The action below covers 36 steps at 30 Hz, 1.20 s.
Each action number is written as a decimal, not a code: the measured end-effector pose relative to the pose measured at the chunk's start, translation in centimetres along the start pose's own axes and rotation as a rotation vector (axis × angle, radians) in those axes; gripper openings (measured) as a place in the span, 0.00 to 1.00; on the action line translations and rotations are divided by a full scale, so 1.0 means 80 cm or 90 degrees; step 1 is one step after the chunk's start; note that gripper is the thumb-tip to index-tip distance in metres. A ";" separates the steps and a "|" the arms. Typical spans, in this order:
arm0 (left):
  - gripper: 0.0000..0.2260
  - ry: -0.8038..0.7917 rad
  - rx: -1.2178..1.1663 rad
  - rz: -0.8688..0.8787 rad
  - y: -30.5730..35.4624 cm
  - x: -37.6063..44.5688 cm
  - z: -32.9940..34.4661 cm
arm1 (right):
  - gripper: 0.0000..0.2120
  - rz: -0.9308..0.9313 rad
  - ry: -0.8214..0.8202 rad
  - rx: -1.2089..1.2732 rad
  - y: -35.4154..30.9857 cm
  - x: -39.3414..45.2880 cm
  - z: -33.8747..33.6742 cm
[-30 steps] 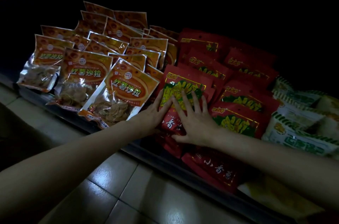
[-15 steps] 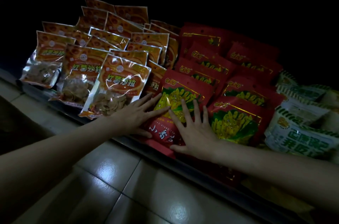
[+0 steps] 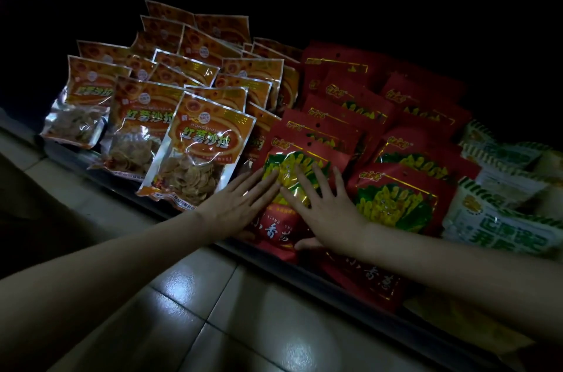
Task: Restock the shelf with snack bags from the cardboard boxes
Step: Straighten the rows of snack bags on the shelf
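Two hands lie flat on one red snack bag (image 3: 304, 185) at the front of the shelf (image 3: 213, 237). The left hand (image 3: 240, 204) rests on the bag's left edge with straight fingers, and the right hand (image 3: 326, 204) spreads over its yellow-and-green panel, thumb tucked by the lower edge. Neither grip is closed; both are open and pressing, which looks like pushing the bag back and squaring it into its row, since a flat palm slides a slick pouch without crumpling it.

Just right of the right hand, another red bag (image 3: 396, 204) leans at the same slant, and behind the fingertips more red bags (image 3: 350, 97) overlap like shingles, about nine or ten in all; the dim far ones blur together. One further red bag (image 3: 362, 280) sits below the right wrist, hanging past the shelf lip, probably the next to be tidied.

Left of the left hand stand the orange chip bags (image 3: 201, 155), three across the front and more stacked behind, roughly fifteen, each tilted back so its label faces out. Far right of the right hand lie the green-and-white bags (image 3: 499, 228), four or five as far as the darkness allows.

No cardboard box is visible. Under both forearms is the tiled floor (image 3: 243, 310). By my reading the red row is nearly full.
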<state>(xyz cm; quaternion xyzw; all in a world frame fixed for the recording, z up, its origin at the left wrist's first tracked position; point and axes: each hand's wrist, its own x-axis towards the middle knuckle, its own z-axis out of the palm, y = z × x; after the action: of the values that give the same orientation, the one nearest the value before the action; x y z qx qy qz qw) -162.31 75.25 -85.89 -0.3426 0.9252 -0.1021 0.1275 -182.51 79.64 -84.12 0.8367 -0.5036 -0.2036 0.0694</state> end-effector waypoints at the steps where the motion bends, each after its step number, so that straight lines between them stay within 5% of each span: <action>1: 0.56 0.009 -0.013 -0.008 0.001 -0.002 0.002 | 0.52 -0.004 0.009 -0.009 -0.004 -0.002 0.005; 6: 0.44 0.010 -0.092 0.055 -0.022 0.000 0.011 | 0.50 -0.016 -0.021 0.058 0.005 0.001 -0.001; 10: 0.46 -0.015 -0.187 0.033 -0.015 0.002 0.002 | 0.53 0.074 -0.032 0.182 -0.010 0.003 -0.010; 17: 0.50 0.023 -0.087 -0.066 0.024 0.010 0.009 | 0.58 0.090 0.021 0.085 -0.021 0.011 -0.005; 23: 0.42 0.067 -0.159 0.038 -0.013 -0.002 0.003 | 0.58 0.048 -0.014 0.111 -0.021 0.004 -0.004; 28: 0.28 0.108 -0.223 0.054 -0.023 -0.007 0.001 | 0.52 -0.015 -0.029 0.140 0.015 -0.004 -0.012; 36: 0.35 0.178 -0.315 -0.150 -0.022 0.082 -0.061 | 0.30 0.187 0.163 0.190 0.094 0.002 -0.039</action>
<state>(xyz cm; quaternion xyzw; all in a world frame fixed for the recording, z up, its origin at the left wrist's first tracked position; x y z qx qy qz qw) -167.55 70.11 -81.92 -0.4507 0.8845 0.0660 -0.1014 -187.30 75.62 -78.91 0.7745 -0.6315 -0.0073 0.0374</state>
